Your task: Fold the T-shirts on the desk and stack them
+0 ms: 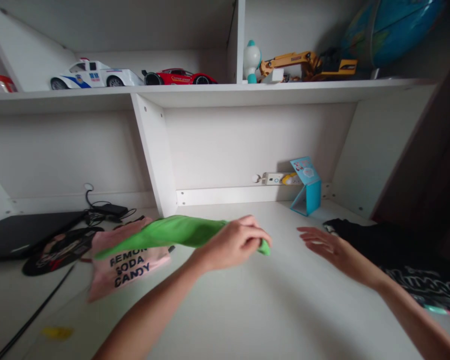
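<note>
Left hand (237, 244): fingers clenched on green cloth (172, 232), lifted above desk (247, 310) | Right hand (332, 250): fingers spread, empty, beside black garment (397, 250)

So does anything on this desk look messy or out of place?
Somewhat. A pink garment lies crumpled over a black disc, cables tangle behind, and dark clothing is heaped at right.

Two bare forearms, no sleeves, rings or watch; left hand (234, 243), right hand (328, 246)
</note>
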`<action>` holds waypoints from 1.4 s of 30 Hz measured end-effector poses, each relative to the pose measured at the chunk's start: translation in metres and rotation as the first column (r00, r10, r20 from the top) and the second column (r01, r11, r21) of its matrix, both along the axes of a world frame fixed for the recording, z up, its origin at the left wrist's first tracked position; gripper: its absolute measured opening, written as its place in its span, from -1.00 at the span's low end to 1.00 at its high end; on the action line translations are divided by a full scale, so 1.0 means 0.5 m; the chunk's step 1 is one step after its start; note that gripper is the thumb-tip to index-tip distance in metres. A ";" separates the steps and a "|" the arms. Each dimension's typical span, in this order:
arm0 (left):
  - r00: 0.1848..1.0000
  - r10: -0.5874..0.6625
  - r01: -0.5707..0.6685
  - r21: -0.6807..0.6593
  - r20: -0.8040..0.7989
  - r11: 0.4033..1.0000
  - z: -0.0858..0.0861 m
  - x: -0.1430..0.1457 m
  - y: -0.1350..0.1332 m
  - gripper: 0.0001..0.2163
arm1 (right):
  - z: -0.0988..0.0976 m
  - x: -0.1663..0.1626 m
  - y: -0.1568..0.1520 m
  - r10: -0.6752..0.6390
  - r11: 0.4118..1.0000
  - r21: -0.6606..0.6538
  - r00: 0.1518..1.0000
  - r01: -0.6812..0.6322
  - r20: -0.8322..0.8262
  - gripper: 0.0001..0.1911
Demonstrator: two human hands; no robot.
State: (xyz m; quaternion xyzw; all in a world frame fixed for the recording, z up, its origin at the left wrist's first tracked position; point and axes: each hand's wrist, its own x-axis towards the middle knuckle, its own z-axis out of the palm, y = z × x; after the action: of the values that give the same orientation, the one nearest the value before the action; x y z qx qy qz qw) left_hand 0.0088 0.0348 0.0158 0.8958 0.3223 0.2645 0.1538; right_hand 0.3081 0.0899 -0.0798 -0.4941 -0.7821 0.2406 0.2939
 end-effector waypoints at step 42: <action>0.713 0.474 -0.678 0.336 0.517 0.653 0.077 -0.148 0.249 -0.77 | 0.276 0.003 0.095 -0.472 0.613 0.547 0.820 0.570 -0.324 -0.41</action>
State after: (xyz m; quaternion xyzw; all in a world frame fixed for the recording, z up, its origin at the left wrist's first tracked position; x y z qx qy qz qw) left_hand -0.0651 0.1592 0.0543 0.6791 0.4776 0.5444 -0.1199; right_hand 0.3097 0.1373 0.0583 -0.5552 -0.6139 -0.0915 0.5536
